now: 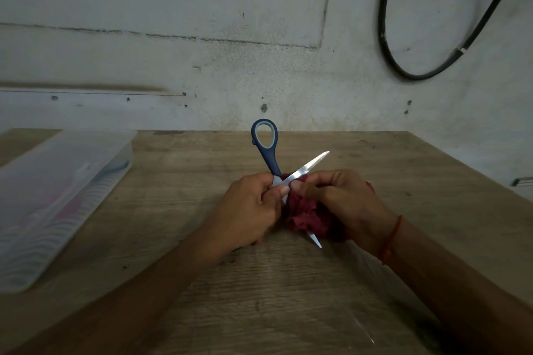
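Dim even light, soft blur throughout, wide-angle bending at edges

1. Our left hand grips the blue-handled scissors near the pivot, with the blades spread wide and one handle loop pointing up and away.
2. Our right hand holds a crumpled dark red cloth against the lower blade, whose tip pokes out beneath the cloth.
3. Both hands sit low over the wooden surface.
4. A clear plastic box lies at the left, and a black cable loops on the wall.
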